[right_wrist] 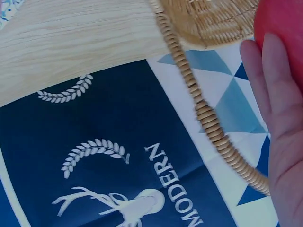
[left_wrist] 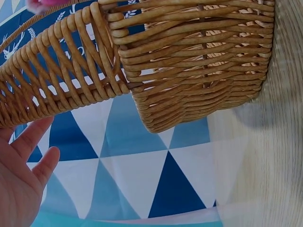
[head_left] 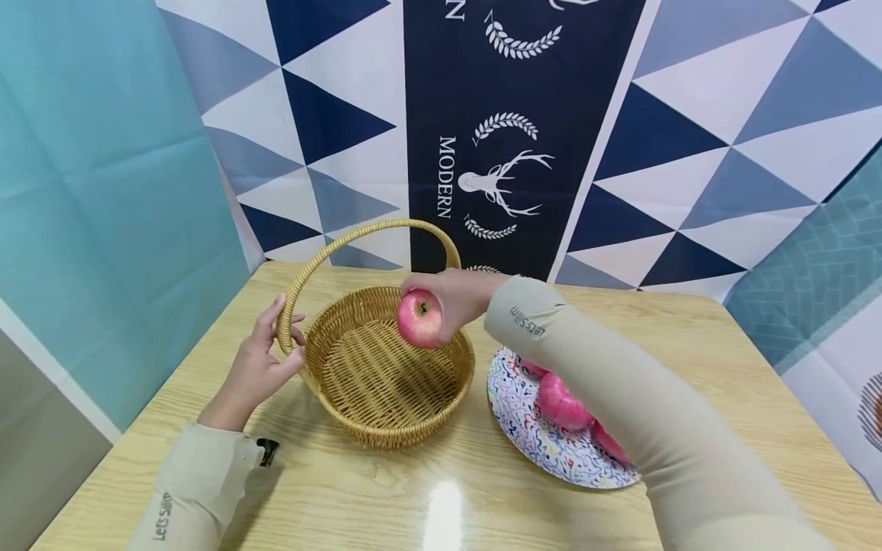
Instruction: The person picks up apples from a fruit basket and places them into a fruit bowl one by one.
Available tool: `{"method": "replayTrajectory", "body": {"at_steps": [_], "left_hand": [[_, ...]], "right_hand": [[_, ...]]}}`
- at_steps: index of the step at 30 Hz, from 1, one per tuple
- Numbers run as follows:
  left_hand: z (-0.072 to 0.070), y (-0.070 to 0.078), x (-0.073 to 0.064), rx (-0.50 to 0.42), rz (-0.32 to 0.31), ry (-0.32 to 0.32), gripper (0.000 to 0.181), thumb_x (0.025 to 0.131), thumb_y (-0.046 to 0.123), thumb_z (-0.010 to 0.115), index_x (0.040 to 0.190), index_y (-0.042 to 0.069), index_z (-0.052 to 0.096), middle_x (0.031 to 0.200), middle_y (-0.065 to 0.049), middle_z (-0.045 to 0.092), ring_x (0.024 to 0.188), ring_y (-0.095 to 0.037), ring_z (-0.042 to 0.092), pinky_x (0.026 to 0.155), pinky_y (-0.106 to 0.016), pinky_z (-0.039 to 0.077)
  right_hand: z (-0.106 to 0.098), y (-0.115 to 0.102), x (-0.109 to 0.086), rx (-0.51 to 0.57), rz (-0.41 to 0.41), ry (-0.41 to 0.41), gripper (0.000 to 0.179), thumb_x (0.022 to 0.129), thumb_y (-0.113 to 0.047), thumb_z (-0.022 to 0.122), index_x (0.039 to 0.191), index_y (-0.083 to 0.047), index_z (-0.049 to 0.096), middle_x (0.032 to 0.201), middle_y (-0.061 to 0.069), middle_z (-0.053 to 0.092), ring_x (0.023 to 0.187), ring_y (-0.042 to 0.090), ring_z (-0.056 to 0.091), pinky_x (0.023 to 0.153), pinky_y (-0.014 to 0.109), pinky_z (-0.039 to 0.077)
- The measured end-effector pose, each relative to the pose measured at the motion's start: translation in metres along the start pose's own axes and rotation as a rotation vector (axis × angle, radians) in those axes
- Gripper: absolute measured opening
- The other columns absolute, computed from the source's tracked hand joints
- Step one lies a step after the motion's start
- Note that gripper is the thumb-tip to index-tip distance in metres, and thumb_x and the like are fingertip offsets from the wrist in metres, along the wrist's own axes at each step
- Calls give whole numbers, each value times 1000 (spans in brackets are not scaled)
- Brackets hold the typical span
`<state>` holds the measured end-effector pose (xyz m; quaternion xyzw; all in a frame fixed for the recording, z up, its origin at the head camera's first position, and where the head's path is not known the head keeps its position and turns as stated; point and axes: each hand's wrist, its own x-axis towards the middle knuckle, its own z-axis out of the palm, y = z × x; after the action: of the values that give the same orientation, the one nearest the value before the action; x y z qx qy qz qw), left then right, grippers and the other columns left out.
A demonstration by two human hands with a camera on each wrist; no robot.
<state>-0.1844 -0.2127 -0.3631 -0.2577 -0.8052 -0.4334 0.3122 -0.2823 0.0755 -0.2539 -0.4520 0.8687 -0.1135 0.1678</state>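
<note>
A wicker basket [head_left: 396, 438] with a tall arched handle [head_left: 375, 225] stands on the table, its woven floor bare. My left hand [head_left: 258, 363] holds the left side of the handle near the rim, fingers behind it and thumb in front. In the left wrist view that hand [left_wrist: 21, 175] shows at the lower left, partly cut off, beside the handle. Over the basket's right part, my right hand [head_left: 463, 297] grips a pink-red apple [head_left: 417, 320], its stem end facing the head camera. The apple [right_wrist: 286, 23] is partly out of frame in the right wrist view.
Right of the basket lies a plate [head_left: 513, 425] with a colourful squiggle pattern, bearing several pink apples [head_left: 561, 402]; my right forearm hides part of it. A patterned cloth [head_left: 492, 229] hangs behind the wooden table [head_left: 358, 497], and a teal one [head_left: 117, 191] at left.
</note>
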Motion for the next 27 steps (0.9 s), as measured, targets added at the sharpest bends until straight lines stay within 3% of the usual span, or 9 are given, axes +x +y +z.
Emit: {"method": "replayTrajectory", "body": {"at_steps": [7, 19, 27], "left_hand": [[1, 0, 0, 9, -16, -5, 91, 73, -21, 51, 150, 19, 23, 84, -26, 64, 99, 13, 47, 70, -11, 44], [-1, 0, 0, -10, -11, -10, 93, 73, -22, 51, 151, 21, 21, 77, -20, 60, 109, 14, 44, 71, -10, 43], [-1, 1, -2, 30, 26, 9, 91, 70, -21, 54, 149, 12, 23, 81, -22, 63, 102, 11, 48, 83, -10, 38]], "right_hand": [[2, 15, -16, 33, 31, -34, 73, 63, -21, 77, 129, -14, 46, 112, 4, 58, 96, 20, 55, 84, 32, 46], [8, 53, -45, 168, -55, 28, 65, 62, -18, 75, 121, -8, 50, 113, 5, 53, 103, 22, 49, 86, 34, 46], [22, 66, -66, 124, 56, 10, 66, 57, -11, 77, 118, -8, 50, 104, 2, 56, 94, 19, 52, 83, 32, 45]]}}
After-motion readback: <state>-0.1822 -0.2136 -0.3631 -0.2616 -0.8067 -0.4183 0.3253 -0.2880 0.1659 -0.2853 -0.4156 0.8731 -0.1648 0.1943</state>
